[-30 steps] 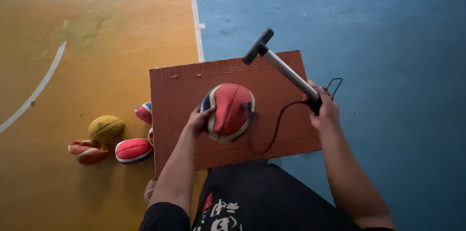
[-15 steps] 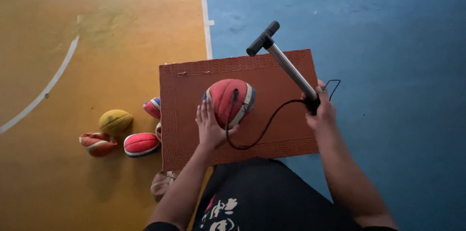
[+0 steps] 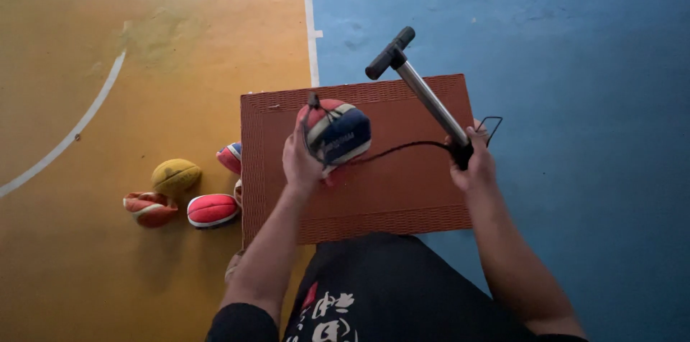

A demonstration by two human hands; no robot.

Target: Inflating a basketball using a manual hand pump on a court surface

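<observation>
Seated on a two-colour court floor [image 3: 575, 40], with a brown mat [image 3: 402, 191] laid ahead. Half a second back, red panels up; now turned, blue and white showing on the ball [image 3: 338, 133], raised at mat centre in the left hand [image 3: 302, 163]. Hose now reaching its top, probably ready for pumping. Right hand [image 3: 471, 166] clamped around the pump [image 3: 431, 108] base. Four limp balls [image 3: 188, 191] left of mat.
</observation>
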